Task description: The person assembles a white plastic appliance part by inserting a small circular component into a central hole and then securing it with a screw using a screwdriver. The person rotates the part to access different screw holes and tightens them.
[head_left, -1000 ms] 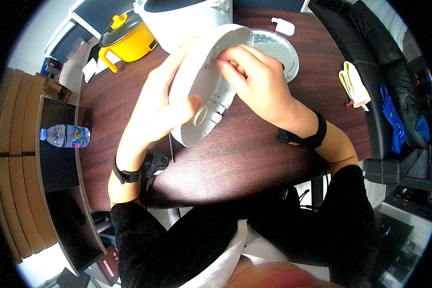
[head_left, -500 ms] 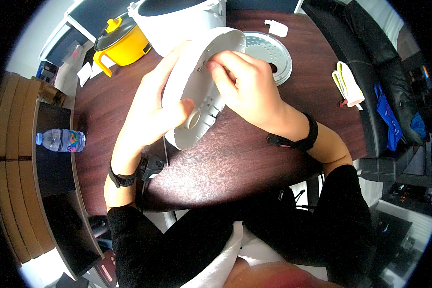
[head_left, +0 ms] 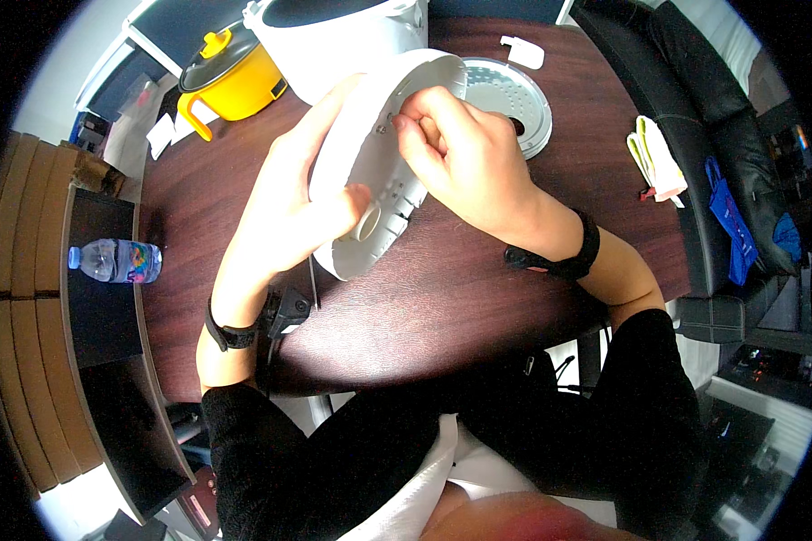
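while the left hand (head_left: 298, 207) has its grip closed on a white plastic shell (head_left: 381, 167), thumb over the inner face beside a short round tube (head_left: 367, 224), the right hand (head_left: 469, 158) reaches inside with fingers curled (whether its grip pinches anything cannot be told, the fingertips being too small to read). the shell is held tilted above the worktop (head_left: 424, 316), its hollow side turned toward the right hand. toward the far edge of the worktop stands a large white housing (head_left: 343, 59), with a yellow pot (head_left: 244, 88) at the far left corner. a perforated metal disc (head_left: 525, 97) lies beyond the right hand, a folded cloth (head_left: 656, 160) by the right edge and a clear bottle (head_left: 117, 261) at the left edge
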`<state>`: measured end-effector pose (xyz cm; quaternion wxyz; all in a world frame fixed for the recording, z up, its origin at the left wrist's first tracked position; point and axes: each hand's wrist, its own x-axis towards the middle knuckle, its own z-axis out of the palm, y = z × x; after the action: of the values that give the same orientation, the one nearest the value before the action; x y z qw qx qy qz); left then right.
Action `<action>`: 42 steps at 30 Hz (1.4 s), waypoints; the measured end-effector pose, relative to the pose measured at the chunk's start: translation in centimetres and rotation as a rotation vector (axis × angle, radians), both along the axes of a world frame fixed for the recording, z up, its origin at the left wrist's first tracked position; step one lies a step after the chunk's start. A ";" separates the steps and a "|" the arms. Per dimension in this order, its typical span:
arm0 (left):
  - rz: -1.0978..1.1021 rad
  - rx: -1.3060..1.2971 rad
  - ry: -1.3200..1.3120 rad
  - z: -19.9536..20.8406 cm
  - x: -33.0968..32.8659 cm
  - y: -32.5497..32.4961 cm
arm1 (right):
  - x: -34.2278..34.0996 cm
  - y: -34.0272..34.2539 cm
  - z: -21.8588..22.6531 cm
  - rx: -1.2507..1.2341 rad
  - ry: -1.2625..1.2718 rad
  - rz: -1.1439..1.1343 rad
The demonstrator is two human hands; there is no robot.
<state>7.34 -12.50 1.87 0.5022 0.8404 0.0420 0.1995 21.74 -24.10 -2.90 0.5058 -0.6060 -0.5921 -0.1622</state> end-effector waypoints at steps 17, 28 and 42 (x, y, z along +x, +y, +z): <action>-0.007 -0.009 0.000 -0.1 0.0 0.0 | 0.5 -0.3 0.6 -0.015 -0.149 -0.033; -0.028 0.008 -0.024 -0.3 0.1 0.1 | -0.1 -0.5 0.9 -0.118 0.100 0.055; -0.036 -0.011 -0.038 0.0 0.1 0.0 | 0.6 -0.7 1.0 -0.206 0.008 0.054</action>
<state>7.41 -12.54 1.86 0.5111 0.8343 0.0184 0.2060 22.32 -24.76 -1.88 0.4474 -0.6391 -0.6198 -0.0844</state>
